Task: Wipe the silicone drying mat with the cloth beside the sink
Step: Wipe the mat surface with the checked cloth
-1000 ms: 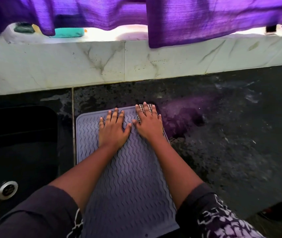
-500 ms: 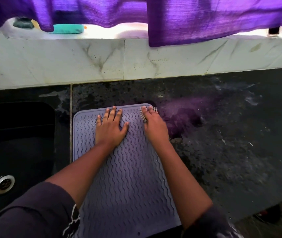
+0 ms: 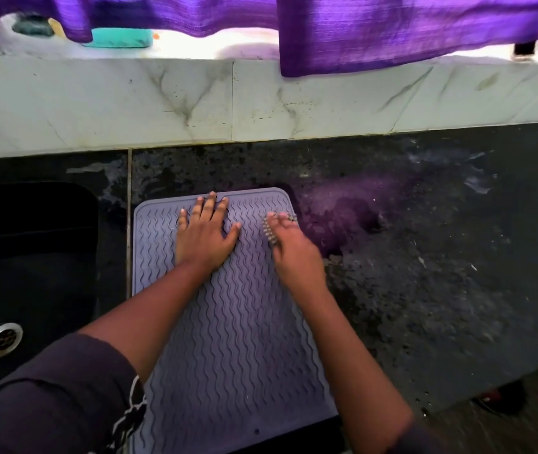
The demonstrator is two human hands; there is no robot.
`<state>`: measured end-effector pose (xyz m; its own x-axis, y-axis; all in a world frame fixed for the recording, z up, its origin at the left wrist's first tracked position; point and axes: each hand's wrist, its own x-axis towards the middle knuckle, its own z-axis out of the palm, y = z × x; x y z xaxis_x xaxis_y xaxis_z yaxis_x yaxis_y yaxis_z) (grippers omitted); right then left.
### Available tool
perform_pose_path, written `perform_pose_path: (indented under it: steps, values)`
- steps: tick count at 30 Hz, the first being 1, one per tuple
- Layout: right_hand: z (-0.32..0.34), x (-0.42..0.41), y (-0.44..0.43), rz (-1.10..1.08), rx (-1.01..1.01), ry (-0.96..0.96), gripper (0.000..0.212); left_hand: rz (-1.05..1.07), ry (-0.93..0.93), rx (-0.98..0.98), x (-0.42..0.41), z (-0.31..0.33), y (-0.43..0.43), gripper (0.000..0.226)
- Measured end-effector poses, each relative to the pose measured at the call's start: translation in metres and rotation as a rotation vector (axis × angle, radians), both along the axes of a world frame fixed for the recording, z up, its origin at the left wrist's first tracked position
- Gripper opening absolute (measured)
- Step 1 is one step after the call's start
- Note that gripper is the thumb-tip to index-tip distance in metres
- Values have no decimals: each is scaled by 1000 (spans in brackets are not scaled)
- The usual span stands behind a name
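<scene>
A lilac-grey silicone drying mat [image 3: 228, 339] with wavy ridges lies on the dark stone counter, just right of the sink. My left hand [image 3: 205, 235] rests flat on the mat's far part, fingers spread, holding nothing. My right hand [image 3: 294, 250] presses a small checked cloth [image 3: 269, 231] onto the mat near its far right corner. Most of the cloth is hidden under the palm; only its edge shows by the fingers. That hand looks blurred.
A black sink [image 3: 25, 273] with a metal drain [image 3: 2, 339] lies to the left. The wet speckled counter [image 3: 424, 273] stretches right. A marble backsplash [image 3: 261, 99] runs behind, under purple curtains [image 3: 392, 31]. A teal object [image 3: 117, 39] sits on the sill.
My right hand with the cloth has slid back toward me along the mat's right edge. My left hand has crept up to the mat's far edge.
</scene>
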<state>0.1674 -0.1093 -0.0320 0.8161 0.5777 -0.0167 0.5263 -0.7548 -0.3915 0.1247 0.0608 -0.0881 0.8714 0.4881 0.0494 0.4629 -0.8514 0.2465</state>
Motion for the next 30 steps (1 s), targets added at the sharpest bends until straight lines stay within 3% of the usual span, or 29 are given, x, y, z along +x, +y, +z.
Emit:
perform_pose_path:
  steps: [3, 8, 14, 20, 27, 30]
  values:
    - [-20, -7, 8, 72, -149, -9, 55, 1, 5, 0, 0, 1, 0, 65]
    - [-11, -46, -36, 125, -219, -33, 57, -4, 10, 1, 0, 1, 0, 66]
    - [-4, -46, -38, -17, -44, -12, 51, -10, 12, -16, -1, 2, -1, 65]
    - [-29, -47, -31, 39, -167, -34, 56, -12, 36, -14, -3, 5, -3, 65]
    - [-19, -79, -58, 83, -229, 25, 66, 11, 188, -81, -36, 19, -43, 70]
    - [0, -90, -77, 54, -145, 45, 62, 34, 170, -72, -51, 11, -54, 71]
